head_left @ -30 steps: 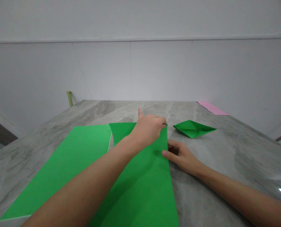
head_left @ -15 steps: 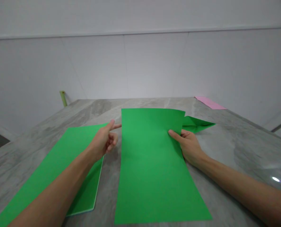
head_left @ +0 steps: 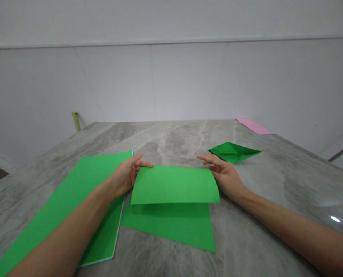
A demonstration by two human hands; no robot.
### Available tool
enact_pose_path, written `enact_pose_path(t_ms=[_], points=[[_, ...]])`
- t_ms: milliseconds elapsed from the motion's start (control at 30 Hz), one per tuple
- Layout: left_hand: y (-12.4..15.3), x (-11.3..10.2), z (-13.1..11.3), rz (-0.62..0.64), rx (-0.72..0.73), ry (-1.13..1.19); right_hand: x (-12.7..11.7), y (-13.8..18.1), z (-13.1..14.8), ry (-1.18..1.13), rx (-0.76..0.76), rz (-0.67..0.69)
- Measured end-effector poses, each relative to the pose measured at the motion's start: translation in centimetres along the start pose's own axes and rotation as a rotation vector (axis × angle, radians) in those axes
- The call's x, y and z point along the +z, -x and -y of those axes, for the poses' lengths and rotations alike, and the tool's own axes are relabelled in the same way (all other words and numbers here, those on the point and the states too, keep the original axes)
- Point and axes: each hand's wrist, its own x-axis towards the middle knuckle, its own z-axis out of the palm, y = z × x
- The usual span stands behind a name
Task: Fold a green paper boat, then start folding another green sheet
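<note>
A green sheet of paper (head_left: 174, 186) lies in front of me, bent over so that its upper half curls towards me above the lower half. The lower half slants on the table. My left hand (head_left: 129, 175) is at the left end of the bend, its index finger stretched out against the paper and the thumb apart. At the right end, my right hand (head_left: 225, 175) touches the paper with its fingers stretched out; part of it is hidden behind the sheet. A folded green paper piece (head_left: 236, 152) with pointed ends rests just beyond the right hand.
A stack of green paper (head_left: 64, 196) lies on the left under my left forearm. At the far right edge of the grey marbled table (head_left: 165, 138) is a pink sheet (head_left: 255, 126). A yellow-green strip (head_left: 76, 121) stands by the far left edge, against the white wall (head_left: 185, 80).
The green sheet, raised nearly flat before, is now bent over towards me. My left hand has come to its left end, and the right hand has loosened its thumb-and-finger hold.
</note>
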Motion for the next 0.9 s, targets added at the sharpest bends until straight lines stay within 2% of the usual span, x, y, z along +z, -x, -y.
enact_pose_path(t_ms=[100,167,267,400,500,667,900], points=[[-0.1,0.0,0.3,0.008,0.013,-0.041,0.3,0.1,0.1,0.061,0.084,-0.115],[-0.1,0.1,0.5,0.042,0.044,-0.082,0.4,0.3,0.5,0.044,0.184,-0.120],[-0.1,0.3,0.7,0.068,0.112,-0.120,0.5,0.5,0.9,0.045,0.215,-0.038],[0.1,0.2,0.6,0.022,0.122,-0.072,0.3,0.6,0.6,0.027,0.209,0.121],[0.2,0.1,0.6,0.050,0.133,-0.048,0.1,0.5,0.2,-0.062,0.200,0.063],[0.0,-0.1,0.8,0.099,0.208,-0.120,0.1,0.3,0.4,-0.257,0.287,-0.025],[-0.4,0.0,1.2,0.028,0.216,-0.273,0.4,0.4,0.9,-0.208,0.290,-0.042]])
